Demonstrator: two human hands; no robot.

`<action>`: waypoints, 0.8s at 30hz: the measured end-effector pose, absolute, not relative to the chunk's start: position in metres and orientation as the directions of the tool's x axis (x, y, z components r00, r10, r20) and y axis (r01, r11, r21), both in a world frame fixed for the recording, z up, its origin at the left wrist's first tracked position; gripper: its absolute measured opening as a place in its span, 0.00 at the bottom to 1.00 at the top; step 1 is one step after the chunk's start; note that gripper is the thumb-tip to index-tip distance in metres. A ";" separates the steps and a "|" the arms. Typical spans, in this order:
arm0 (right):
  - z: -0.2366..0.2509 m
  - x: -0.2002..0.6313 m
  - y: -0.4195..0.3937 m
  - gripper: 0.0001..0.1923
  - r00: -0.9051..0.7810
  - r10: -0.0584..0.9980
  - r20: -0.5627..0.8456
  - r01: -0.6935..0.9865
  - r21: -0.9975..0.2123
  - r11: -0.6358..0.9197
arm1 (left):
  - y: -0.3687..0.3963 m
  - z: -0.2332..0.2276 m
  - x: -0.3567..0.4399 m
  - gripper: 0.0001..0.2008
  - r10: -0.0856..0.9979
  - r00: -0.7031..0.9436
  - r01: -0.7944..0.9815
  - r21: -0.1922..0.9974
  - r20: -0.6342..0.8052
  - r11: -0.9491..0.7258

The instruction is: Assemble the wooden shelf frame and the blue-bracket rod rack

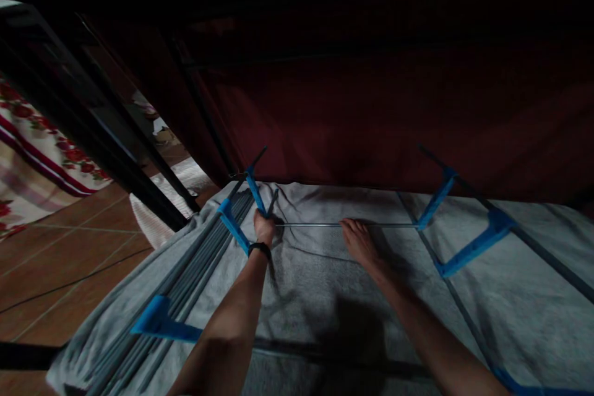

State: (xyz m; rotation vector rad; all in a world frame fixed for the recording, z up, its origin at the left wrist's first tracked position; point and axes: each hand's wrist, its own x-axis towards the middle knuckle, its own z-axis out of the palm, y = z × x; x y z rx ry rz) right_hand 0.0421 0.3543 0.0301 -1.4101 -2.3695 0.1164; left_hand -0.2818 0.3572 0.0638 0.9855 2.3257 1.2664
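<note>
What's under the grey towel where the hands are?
Under the grey towel run the thin rails of a drying rack with blue brackets. The left hand grips one end of a rod; the right hand lies flat on the towel. Below it is hidden.

— How was the light where you worked?

— Dim. What daylight there was came from nine o'clock, off the tiled floor (69, 247); everything toward twelve sank into black.

— Any shadows?

— A soft one fell at six o'clock on the grey cloth (325, 272), between my arms. Edges bowed, detail looked grainy and soft.
</note>
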 end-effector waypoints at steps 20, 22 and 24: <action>0.041 0.020 0.404 0.28 -0.568 0.822 0.036 0.797 -0.225 0.561 | 0.384 0.039 -0.310 0.04 0.669 -0.743 0.143 0.975 -0.007 0.169; 0.041 0.020 0.404 0.28 -0.570 0.821 0.030 0.793 -0.239 0.560 | 0.382 0.040 -0.311 0.04 0.668 -0.743 0.116 0.980 -0.023 0.163; 0.042 0.020 0.404 0.28 -0.571 0.820 0.034 0.788 -0.258 0.559 | 0.381 0.041 -0.312 0.04 0.665 -0.746 0.097 0.982 -0.035 0.161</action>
